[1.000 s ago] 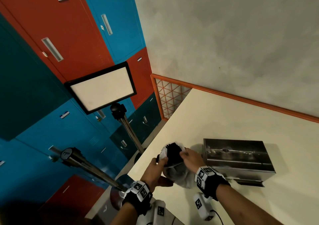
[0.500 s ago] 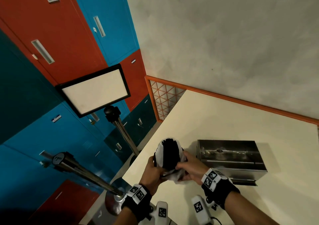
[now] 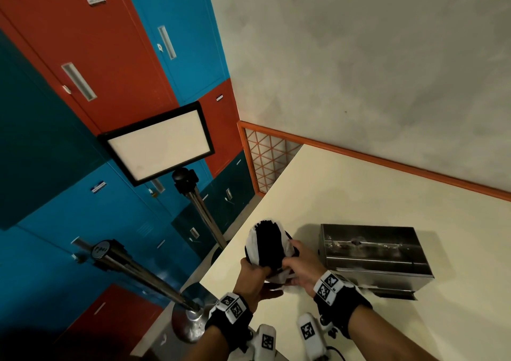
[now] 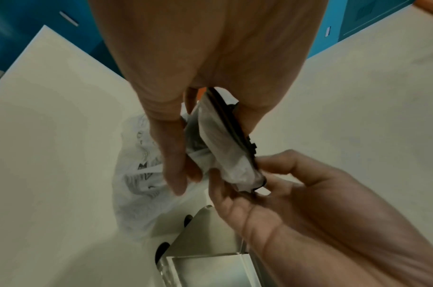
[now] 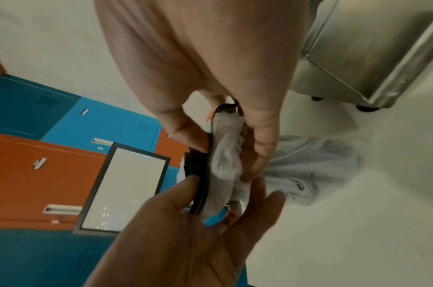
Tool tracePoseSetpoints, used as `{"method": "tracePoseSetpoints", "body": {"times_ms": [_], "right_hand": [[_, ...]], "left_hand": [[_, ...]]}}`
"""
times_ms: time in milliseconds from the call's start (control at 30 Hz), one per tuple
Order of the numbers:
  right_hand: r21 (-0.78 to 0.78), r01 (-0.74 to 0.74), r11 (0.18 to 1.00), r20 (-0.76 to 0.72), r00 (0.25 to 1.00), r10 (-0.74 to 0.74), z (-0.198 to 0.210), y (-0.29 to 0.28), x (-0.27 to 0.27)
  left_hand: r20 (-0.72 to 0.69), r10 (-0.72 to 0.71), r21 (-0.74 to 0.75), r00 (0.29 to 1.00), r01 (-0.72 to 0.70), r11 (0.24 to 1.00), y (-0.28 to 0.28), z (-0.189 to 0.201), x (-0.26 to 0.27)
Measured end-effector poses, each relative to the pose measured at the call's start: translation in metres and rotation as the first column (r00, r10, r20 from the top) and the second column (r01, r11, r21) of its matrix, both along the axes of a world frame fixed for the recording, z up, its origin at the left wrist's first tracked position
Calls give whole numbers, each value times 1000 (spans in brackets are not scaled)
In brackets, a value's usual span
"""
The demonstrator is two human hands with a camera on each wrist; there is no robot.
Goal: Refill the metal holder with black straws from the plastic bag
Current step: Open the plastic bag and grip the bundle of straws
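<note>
Fingers point(image 4: 176, 155) pinch plastic bag point(image 3: 254, 246) — beside metal holder point(image 3: 373, 255).

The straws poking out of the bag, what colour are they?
Black. The straws stick up out of the pale plastic bag, clearest in the head view.

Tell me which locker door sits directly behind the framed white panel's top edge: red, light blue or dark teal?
The red locker door with the long slot handle; the framed white panel overlaps its lower edge.
</note>
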State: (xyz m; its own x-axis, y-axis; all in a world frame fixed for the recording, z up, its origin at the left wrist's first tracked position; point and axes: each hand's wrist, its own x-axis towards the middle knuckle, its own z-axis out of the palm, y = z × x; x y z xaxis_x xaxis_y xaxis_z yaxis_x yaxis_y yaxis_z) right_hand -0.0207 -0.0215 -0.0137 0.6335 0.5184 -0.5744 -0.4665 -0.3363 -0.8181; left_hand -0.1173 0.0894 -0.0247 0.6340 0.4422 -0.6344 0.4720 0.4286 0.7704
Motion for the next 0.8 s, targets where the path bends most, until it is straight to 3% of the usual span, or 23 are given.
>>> {"method": "tracePoseSetpoints", "body": {"times_ms": [100, 200, 333, 433, 500, 567, 633, 733, 800], "right_hand": [[-156, -19, 988, 235, 970, 56, -12, 2, -3], [-313, -84, 946, 295, 938, 181, -21, -1, -8], [-513, -171, 841, 350, 853, 387, -38, -6, -6], [-503, -145, 852, 389, 842, 373, -34, -3, 5], [-435, -109, 894, 450, 833, 321, -24, 0, 11], [-378, -85, 922, 475, 837, 272, -20, 4, 16], [-351, -78, 933, 478, 842, 250, -18, 10, 16], [-361, -71, 930, 487, 836, 252, -18, 16, 13], [-342, -47, 939, 487, 845, 220, -17, 16, 16]], "left_hand": [[34, 73, 32, 997, -74, 997, -2, -12, 3], [-18, 96, 50, 995, -95, 994, -5, -22, 0], [-168, -116, 158, 979, 143, 977, 3, -21, -7], [-255, -212, 320, 943, 289, 902, 24, -11, -6], [-194, -141, 345, 971, 202, 917, 33, -6, -2], [-133, -31, 274, 991, 67, 960, 39, -1, 3], [-141, -5, 288, 990, 46, 957, 39, 1, 10], [-308, -118, 522, 944, 271, 809, 36, -1, 18], [-304, -128, 583, 944, 291, 759, 35, -4, 20]]}}
